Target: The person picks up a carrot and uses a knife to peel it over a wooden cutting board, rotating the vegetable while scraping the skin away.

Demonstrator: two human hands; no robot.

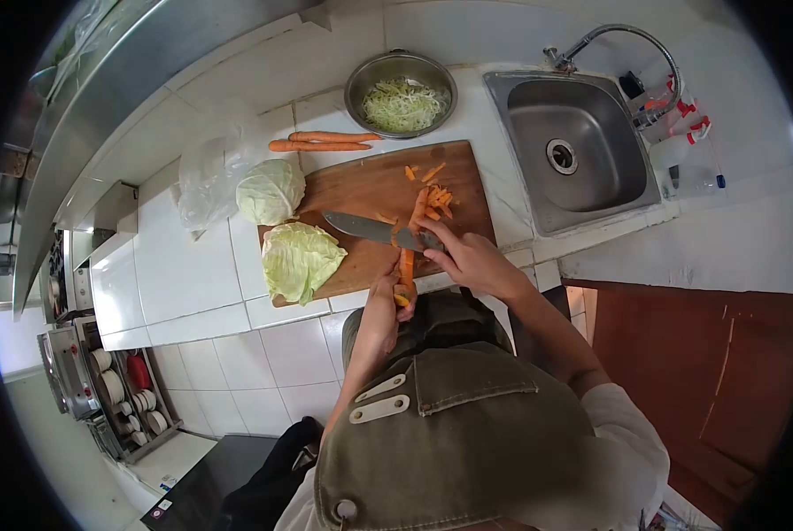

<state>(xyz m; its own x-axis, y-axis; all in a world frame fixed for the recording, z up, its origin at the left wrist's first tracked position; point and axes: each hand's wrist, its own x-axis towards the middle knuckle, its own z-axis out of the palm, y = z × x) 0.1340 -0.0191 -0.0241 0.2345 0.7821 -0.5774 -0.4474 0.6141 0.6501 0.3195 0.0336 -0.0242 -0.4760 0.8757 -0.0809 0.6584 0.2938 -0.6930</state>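
Where the white-tiled counter (184, 286) spreads widest: it carries what lies before me.
Board (361, 190): wooden, near its front edge.
Sink (591, 190): steel, right of the board.
Bowl (355, 104): metal — pale green shreds (403, 104) inside.
Cabbage: rounded piece (270, 191) and leafy piece (301, 262), at left.
My left hand (389, 296): curled round the carrot's near end.
My right hand (465, 261): gripping the knife (358, 227) — blade crossing the carrot.
Carrot (406, 267): over the board's front edge.
Spare carrots (330, 142): two, behind the board.
Orange pieces (440, 196): on the board.
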